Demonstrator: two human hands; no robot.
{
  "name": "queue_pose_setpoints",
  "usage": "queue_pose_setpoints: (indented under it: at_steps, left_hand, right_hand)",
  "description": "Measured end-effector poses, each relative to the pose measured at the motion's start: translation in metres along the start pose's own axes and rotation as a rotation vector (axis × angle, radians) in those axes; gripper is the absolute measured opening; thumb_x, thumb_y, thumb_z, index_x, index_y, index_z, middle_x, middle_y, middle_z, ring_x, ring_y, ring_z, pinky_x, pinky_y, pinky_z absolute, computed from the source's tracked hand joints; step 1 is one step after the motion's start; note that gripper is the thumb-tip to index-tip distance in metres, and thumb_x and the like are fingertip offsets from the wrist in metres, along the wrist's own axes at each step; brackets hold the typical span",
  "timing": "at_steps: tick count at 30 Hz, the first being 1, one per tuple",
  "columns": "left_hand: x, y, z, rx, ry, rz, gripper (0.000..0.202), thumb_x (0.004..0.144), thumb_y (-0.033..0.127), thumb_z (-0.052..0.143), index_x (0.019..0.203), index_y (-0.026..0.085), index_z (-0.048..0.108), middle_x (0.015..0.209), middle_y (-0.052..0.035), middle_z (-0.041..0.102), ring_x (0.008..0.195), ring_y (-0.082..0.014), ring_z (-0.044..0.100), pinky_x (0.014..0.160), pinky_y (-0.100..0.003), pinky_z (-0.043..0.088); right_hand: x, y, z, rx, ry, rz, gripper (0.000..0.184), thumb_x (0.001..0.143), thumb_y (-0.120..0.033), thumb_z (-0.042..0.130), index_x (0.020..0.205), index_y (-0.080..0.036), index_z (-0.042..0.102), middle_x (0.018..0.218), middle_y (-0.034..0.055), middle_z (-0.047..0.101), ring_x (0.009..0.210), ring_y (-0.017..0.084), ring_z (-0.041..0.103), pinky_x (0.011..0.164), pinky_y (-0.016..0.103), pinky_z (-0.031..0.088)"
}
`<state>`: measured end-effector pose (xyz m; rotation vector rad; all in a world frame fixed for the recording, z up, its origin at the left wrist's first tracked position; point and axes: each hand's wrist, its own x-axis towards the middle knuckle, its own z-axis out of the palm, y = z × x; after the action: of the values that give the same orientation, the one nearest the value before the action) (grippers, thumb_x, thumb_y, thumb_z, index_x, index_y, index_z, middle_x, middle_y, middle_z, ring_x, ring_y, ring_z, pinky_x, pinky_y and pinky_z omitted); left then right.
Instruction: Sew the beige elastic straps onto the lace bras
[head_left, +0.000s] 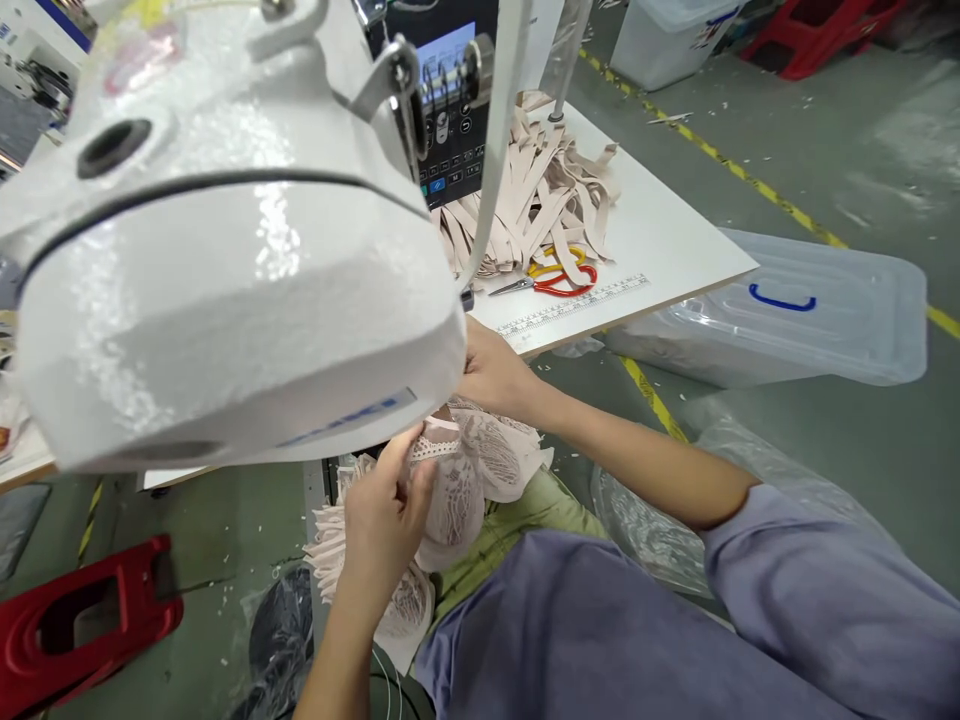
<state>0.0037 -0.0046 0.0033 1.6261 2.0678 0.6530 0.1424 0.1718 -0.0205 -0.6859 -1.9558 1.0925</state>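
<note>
Below the white head of a sewing machine (247, 310), a pale pink lace bra (454, 490) hangs over the lap, its cups facing up. My left hand (386, 510) pinches the trimmed upper edge of the bra between thumb and fingers. Just right of the machine head, my right hand (499, 372) is closed above the other lace cup. The machine covers its fingertips, so what they grip is hidden. A stack of similar pale lace pieces (330, 550) lies left of the bra, partly behind my left wrist. The needle area cannot be seen.
On the white table (675, 250) lie a heap of beige straps (540, 190), red-and-yellow-handled scissors (559, 275) and a printed ruler scale. A control panel (450, 110) stands behind. A lidded clear bin (795, 310) is at right, a red stool (90, 625) at lower left.
</note>
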Motion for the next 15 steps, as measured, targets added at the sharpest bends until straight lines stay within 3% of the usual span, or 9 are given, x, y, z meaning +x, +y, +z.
queue_pose_setpoints:
  at_steps: [3, 6, 8, 10, 15]
  left_hand:
    - [0.0, 0.007, -0.003, -0.235, -0.043, -0.156, 0.045, 0.096, 0.044, 0.05, 0.136, 0.024, 0.055, 0.046, 0.0099, 0.038, 0.038, -0.0107, 0.036, 0.042, -0.023, 0.029]
    - [-0.004, 0.019, -0.005, -0.433, -0.073, -0.26, 0.042, 0.097, 0.045, 0.049, 0.133, 0.025, 0.058, 0.055, 0.0052, 0.056, 0.047, -0.0133, 0.054, 0.044, -0.022, 0.039]
    - [-0.006, 0.025, -0.005, -0.435, -0.063, -0.226, 0.034, 0.097, 0.04, 0.05, 0.123, 0.025, 0.066, 0.082, -0.0022, 0.073, 0.076, -0.0174, 0.07, 0.06, -0.024, 0.052]
    - [-0.006, 0.028, -0.005, -0.378, -0.034, -0.151, 0.029, 0.097, 0.035, 0.05, 0.113, 0.024, 0.072, 0.108, -0.0055, 0.075, 0.1, -0.0207, 0.071, 0.077, -0.027, 0.057]
    - [0.0, 0.029, -0.005, -0.285, 0.004, -0.017, 0.032, 0.097, 0.029, 0.049, 0.118, 0.021, 0.071, 0.109, -0.0061, 0.077, 0.098, -0.0222, 0.073, 0.081, -0.031, 0.06]
  right_hand:
    - [0.007, 0.0, 0.005, -0.027, -0.026, -0.068, 0.005, 0.082, -0.022, 0.06, 0.081, -0.018, 0.064, 0.106, 0.0065, 0.064, 0.092, 0.021, 0.062, 0.08, 0.034, 0.05]
    - [0.011, -0.003, 0.006, -0.026, -0.071, -0.074, 0.008, 0.082, -0.017, 0.057, 0.083, -0.018, 0.065, 0.11, 0.0073, 0.064, 0.095, 0.021, 0.062, 0.083, 0.036, 0.052]
    - [0.012, -0.007, 0.005, -0.041, -0.096, -0.058, 0.01, 0.082, -0.016, 0.057, 0.084, -0.019, 0.066, 0.112, 0.0068, 0.065, 0.098, 0.022, 0.062, 0.086, 0.036, 0.052]
    - [0.013, -0.01, 0.004, -0.066, -0.129, -0.027, 0.01, 0.083, -0.016, 0.058, 0.085, -0.02, 0.067, 0.11, 0.0061, 0.065, 0.098, 0.022, 0.062, 0.086, 0.035, 0.053]
    - [0.014, -0.009, 0.003, -0.089, -0.186, 0.011, 0.013, 0.085, -0.018, 0.059, 0.09, -0.022, 0.07, 0.11, 0.0062, 0.064, 0.096, 0.023, 0.063, 0.082, 0.036, 0.055]
